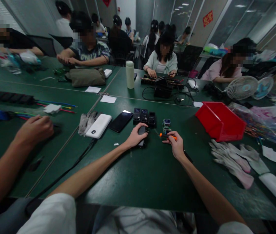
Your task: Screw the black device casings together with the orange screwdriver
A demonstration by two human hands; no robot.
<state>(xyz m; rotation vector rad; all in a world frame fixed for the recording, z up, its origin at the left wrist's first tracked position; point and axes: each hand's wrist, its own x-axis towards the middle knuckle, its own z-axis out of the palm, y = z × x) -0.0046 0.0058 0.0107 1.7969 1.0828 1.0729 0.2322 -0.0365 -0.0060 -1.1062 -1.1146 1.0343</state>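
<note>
Green table [128,182] ran under left hand [137,135] and right hand [175,144]; red bin [219,122] sat right of right hand. Left hand gripped black box [142,130]. Circuit board [166,123] lay just beyond right hand, which pinched a screwdriver [173,137]. Step seemed box-steadying; next move likely called for lining up screwdriver. No readable brands or writing.

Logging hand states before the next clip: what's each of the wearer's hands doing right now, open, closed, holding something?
Left hand: closed around a small dark device.
Right hand: closed, holding an orange-and-black tool.
</note>
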